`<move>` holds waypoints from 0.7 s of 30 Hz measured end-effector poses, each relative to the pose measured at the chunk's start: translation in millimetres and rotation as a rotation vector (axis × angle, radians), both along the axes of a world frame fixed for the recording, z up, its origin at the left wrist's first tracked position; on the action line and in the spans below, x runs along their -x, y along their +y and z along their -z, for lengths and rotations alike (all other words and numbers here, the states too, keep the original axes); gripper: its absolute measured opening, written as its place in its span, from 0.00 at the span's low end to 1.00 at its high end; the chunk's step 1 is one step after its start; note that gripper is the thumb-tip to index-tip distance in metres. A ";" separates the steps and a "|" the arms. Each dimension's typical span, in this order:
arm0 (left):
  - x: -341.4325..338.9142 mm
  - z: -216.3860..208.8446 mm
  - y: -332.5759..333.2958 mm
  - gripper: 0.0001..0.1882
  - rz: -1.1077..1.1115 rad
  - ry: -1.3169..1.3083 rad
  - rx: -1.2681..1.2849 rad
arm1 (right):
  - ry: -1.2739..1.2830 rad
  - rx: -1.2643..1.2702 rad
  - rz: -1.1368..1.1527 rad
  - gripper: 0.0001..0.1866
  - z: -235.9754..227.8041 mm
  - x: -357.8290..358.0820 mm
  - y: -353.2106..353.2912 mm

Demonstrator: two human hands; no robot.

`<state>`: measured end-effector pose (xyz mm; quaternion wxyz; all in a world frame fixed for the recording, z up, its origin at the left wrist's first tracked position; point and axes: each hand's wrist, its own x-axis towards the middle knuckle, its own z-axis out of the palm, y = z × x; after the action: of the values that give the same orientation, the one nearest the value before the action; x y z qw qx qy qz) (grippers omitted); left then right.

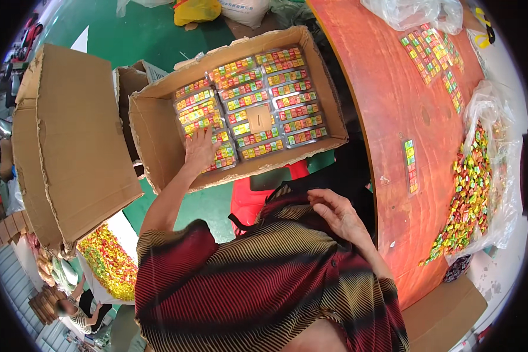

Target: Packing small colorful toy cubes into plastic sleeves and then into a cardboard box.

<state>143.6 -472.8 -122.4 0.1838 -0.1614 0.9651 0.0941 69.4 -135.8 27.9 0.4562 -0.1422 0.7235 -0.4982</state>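
Note:
My left hand (200,149) reaches into an open cardboard box (158,132) and rests on the packs at its near left side. Its fingers lie stretched out over them, with nothing visibly gripped. Filling the box are rows of clear plastic packs (245,101) of small red, yellow, green and orange wrapped pieces. A square bit of brown cardboard (259,119) lies on top of the packs. Held over my lap, between box and table, my right hand (339,218) is empty, its fingers loosely bent and apart.
The reddish wooden table (405,234) curves along my right. On it are one filled pack (410,166), more packs (431,53) farther off, and a heap of loose pieces (469,190) on clear plastic. A red stool (246,199) stands below the box; large cartons (82,135) stand left.

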 end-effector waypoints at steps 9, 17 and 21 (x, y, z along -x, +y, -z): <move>-9.0 8.2 -3.4 0.31 0.007 -0.029 0.000 | 0.560 -0.028 0.154 0.11 -28.2 30.4 20.5; 48.5 -40.0 31.3 0.21 -0.050 0.706 -0.193 | 1.258 -0.751 0.561 0.11 20.1 107.6 103.9; 125.5 -84.7 101.4 0.18 0.232 0.971 -0.407 | 1.250 -0.669 0.438 0.10 19.0 130.2 92.9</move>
<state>18.1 -371.4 -37.6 -0.2468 0.0470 0.9128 0.3220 -60.8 -42.9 8.9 -0.1317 -0.1049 0.9732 -0.1568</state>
